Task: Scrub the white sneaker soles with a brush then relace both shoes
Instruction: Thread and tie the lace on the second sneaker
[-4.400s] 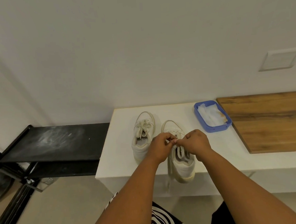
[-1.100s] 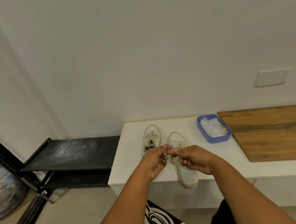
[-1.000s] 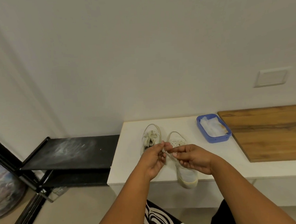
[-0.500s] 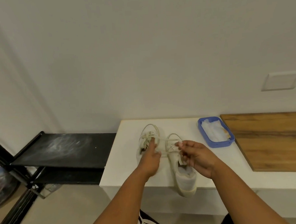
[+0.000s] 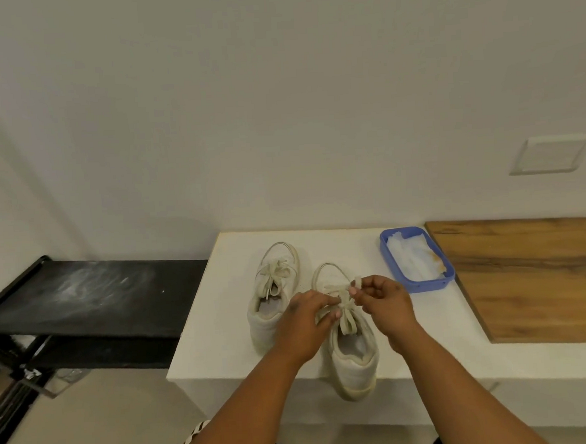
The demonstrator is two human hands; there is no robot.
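Two white sneakers stand side by side on a white ledge [image 5: 209,336], toes toward the wall. The left sneaker [image 5: 272,291] has its laces tied in a bow. The right sneaker [image 5: 352,352] sticks out past the ledge's front edge with its heel. My right hand [image 5: 382,302] pinches a folded loop of the right sneaker's lace [image 5: 345,318] above the tongue. My left hand [image 5: 304,324] holds the other part of the same lace between thumb and fingers. No brush is in sight.
A blue plastic tray [image 5: 422,284] with white wipes sits on the ledge to the right of the shoes. A wooden board [image 5: 535,275] covers the ledge's right part. A black shelf rack [image 5: 83,296] stands to the left, lower down. A wall plate [image 5: 548,154] is on the wall.
Both hands dropped lower onto the right sneaker and drew apart a little. The right hand now lifts a folded lace loop, and the left hand shifted from the left shoe's side onto the lace.
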